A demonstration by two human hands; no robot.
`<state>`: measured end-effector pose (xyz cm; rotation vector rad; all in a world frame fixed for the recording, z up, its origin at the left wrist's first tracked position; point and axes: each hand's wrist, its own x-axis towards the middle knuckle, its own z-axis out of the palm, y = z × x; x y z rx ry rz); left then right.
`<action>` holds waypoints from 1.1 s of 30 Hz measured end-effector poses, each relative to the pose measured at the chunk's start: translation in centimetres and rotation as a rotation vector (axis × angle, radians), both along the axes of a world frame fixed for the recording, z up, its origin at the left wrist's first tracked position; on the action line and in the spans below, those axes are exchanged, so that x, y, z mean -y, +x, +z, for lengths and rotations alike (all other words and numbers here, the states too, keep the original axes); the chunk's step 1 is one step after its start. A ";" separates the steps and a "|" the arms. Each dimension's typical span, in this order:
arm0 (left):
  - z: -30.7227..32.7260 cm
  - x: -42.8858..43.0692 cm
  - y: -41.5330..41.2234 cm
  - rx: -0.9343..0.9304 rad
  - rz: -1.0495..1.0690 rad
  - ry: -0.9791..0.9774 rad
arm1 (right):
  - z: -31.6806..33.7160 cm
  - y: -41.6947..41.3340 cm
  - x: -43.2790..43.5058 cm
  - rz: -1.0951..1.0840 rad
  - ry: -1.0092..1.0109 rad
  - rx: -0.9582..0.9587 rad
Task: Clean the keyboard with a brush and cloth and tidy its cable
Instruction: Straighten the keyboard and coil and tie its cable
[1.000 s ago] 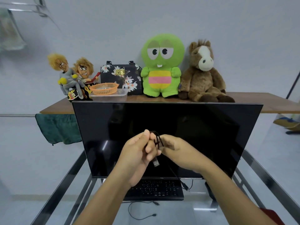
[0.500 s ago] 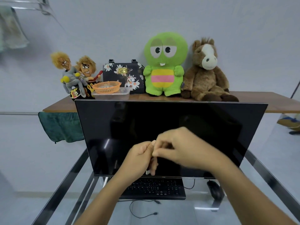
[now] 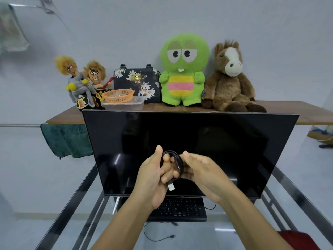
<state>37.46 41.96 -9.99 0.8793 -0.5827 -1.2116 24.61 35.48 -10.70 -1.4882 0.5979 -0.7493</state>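
Raised before a blank black monitor (image 3: 198,134), the left hand (image 3: 153,177) grips a coiled black cable (image 3: 180,160) between thumb and curled fingers, with its silver USB plug (image 3: 171,187) dangling. The right hand (image 3: 203,175) holds the coil's other side with curled fingers. The black keyboard (image 3: 182,209) lies below on the glass desk (image 3: 207,237). The gold label on the floral handbag (image 3: 144,85) is unreadable.

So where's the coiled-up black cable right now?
Head view, near the middle: the black cable is looped between the left hand and right hand, in front of the monitor and above the keyboard.

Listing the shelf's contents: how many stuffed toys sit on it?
4: two shaggy-haired dolls at left, a green plush mid-shelf, a brown horse right of it. None seems hidden.
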 end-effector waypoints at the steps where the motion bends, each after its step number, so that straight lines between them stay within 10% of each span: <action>1: -0.3 0.1 0.0 0.050 0.038 0.013 | 0.2 -0.3 -0.3 -0.006 -0.043 -0.046; 8: -2.0 1.1 -1.0 0.307 0.169 0.021 | 0.9 -0.6 -0.6 -0.151 -0.424 -0.352; 19: -8.8 5.4 -0.5 0.138 -0.455 0.221 | -4.9 -5.3 2.2 -0.260 0.022 -0.422; 33: -24.0 14.4 -13.7 0.221 -0.345 0.689 | -23.5 -15.6 10.1 -0.588 0.560 -0.403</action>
